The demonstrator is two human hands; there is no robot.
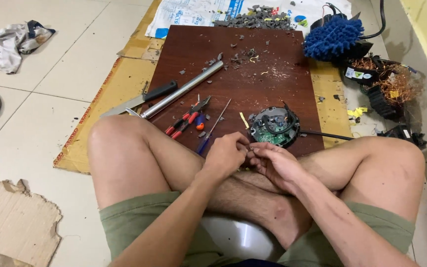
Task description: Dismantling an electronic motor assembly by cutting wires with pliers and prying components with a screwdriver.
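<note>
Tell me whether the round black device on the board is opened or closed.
Opened: the round black device lies coverless on the dark wooden board, its green circuit board and wires exposed.

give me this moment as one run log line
left hand: pinching small part, hidden | right hand: fingertips meeting left | nearest: round electronic unit on wooden board | beside: screwdriver, pliers

Tools and parts on the wooden board, counted

One wooden board [273, 94]; one metal tube [181, 90], one knife [139, 100], one pair of red-handled pliers [186, 120], one screwdriver [212, 129], one round electronic housing [274, 127]. Off it: one blue mop head [333, 37], one crumpled cloth [13, 43].
</note>
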